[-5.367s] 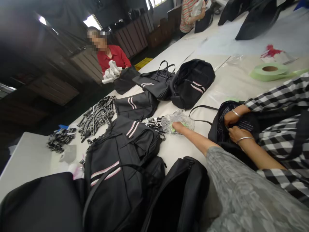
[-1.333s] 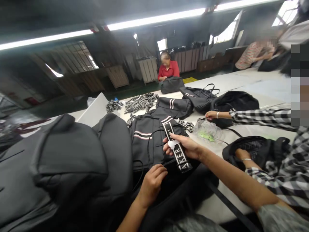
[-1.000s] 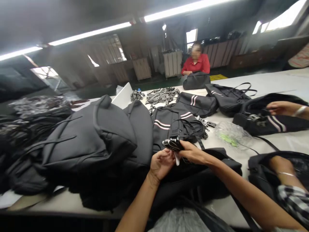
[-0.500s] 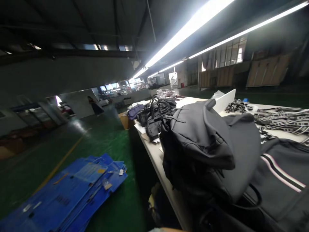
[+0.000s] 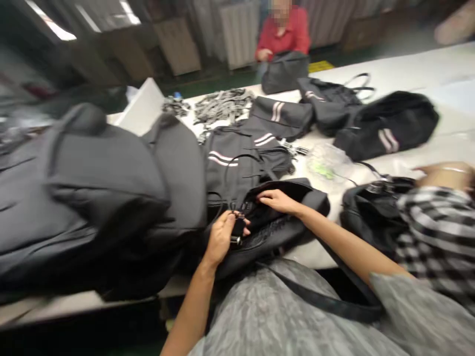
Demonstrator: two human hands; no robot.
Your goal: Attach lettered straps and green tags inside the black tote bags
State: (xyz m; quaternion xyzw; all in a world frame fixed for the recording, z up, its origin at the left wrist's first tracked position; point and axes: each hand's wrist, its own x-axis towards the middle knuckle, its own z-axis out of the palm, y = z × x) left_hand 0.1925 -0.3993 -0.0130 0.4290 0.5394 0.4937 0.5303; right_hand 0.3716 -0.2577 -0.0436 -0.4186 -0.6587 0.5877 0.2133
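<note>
An opened black bag (image 5: pixel 285 237) lies at the near table edge against my body. My left hand (image 5: pixel 221 237) is closed on the left end of this bag, where small metal fittings and a dark tab show between the fingers. At the bag's mouth my right hand (image 5: pixel 278 201) has its fingers bent over the upper edge, pinching the material; some fingertips are hidden inside. A black strap (image 5: pixel 326 301) runs from the bag across my grey top.
Large stacked black bags (image 5: pixel 111 173) rise on the left. Striped black pieces (image 5: pixel 230 158) and patterned straps (image 5: pixel 222 106) lie beyond. A clear plastic bag (image 5: pixel 328 160) sits right of centre. A co-worker's checked sleeve (image 5: pixel 438 222) is close on the right; a person in red (image 5: pixel 284 34) stands across.
The view has swung from the aisle and the table's length to the work in front of me. Both my hands, out of sight before, now show on the black bag.
</note>
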